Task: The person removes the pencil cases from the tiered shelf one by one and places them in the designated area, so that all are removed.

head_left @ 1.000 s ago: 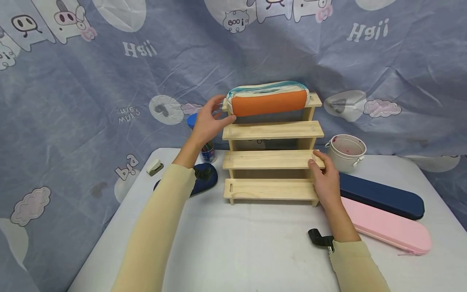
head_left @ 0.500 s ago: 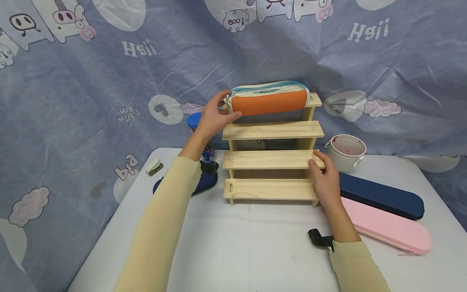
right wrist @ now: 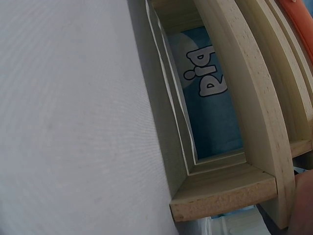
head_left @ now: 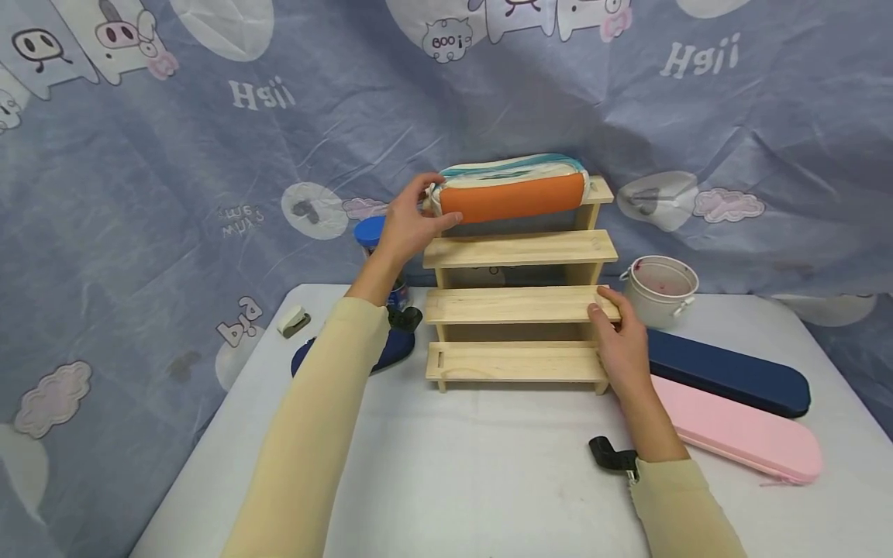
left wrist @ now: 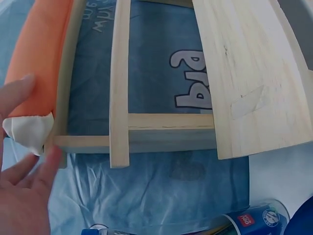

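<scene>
An orange pencil case (head_left: 512,200) with a white and blue striped top lies along the top tier of a stepped wooden rack (head_left: 519,306). My left hand (head_left: 412,221) holds the case's left end, thumb on the orange front. In the left wrist view, the left hand's fingertips are beside the case's white end (left wrist: 30,129), close to the rack's top board. My right hand (head_left: 622,341) grips the right end of the rack's third tier from the top, thumb at its front edge. Only a sliver of this hand shows in the right wrist view.
A white pail (head_left: 661,288), a navy case (head_left: 729,372) and a pink case (head_left: 743,430) are right of the rack. Left of it are a stapler (head_left: 293,321), a blue-lidded jar (head_left: 370,230) and a dark blue case (head_left: 396,350), partly behind the left arm. Patterned cloth (head_left: 209,194) hangs behind.
My left hand has moved slightly right and closed in on the pencil case's left end, its thumb now farther over the orange front. The right hand keeps its hold on the rack.
</scene>
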The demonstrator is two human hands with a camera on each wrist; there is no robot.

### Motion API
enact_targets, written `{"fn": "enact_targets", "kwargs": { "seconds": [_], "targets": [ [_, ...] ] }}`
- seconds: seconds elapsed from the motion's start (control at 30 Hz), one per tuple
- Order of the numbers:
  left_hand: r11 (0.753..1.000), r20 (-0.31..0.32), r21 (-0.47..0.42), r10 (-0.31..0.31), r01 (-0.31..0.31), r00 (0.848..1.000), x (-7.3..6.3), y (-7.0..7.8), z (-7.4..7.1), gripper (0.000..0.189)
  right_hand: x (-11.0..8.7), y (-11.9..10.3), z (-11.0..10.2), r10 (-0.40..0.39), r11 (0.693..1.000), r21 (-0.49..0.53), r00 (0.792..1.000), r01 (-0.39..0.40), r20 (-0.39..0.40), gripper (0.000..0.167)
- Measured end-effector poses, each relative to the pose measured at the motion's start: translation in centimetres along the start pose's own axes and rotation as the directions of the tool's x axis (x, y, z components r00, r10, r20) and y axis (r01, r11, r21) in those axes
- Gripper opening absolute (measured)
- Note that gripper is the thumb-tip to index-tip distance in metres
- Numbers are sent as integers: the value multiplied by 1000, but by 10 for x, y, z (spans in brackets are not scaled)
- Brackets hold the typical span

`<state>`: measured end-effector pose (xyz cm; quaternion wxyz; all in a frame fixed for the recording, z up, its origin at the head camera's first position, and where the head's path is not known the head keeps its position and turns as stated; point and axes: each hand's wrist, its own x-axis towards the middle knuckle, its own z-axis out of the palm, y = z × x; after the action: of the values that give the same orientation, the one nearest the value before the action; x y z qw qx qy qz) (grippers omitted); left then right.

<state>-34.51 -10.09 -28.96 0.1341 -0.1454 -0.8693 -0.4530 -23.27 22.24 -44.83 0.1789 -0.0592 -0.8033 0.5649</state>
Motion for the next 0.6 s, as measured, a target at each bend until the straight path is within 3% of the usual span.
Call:
{"fn": "enact_targets", "kwargs": {
  "seconds": [0.2,0.6],
  "targets": [
    [999,-44,40,26,-25,999,-1,2,2,57,0,3,-2,5,1000,8,1000,-5,-2,48],
    [995,-142,-91,34,-48,989,-2,-3,11,60,2,0,-2,-13,1000,16,1000,13,1,47]
  ]
}}
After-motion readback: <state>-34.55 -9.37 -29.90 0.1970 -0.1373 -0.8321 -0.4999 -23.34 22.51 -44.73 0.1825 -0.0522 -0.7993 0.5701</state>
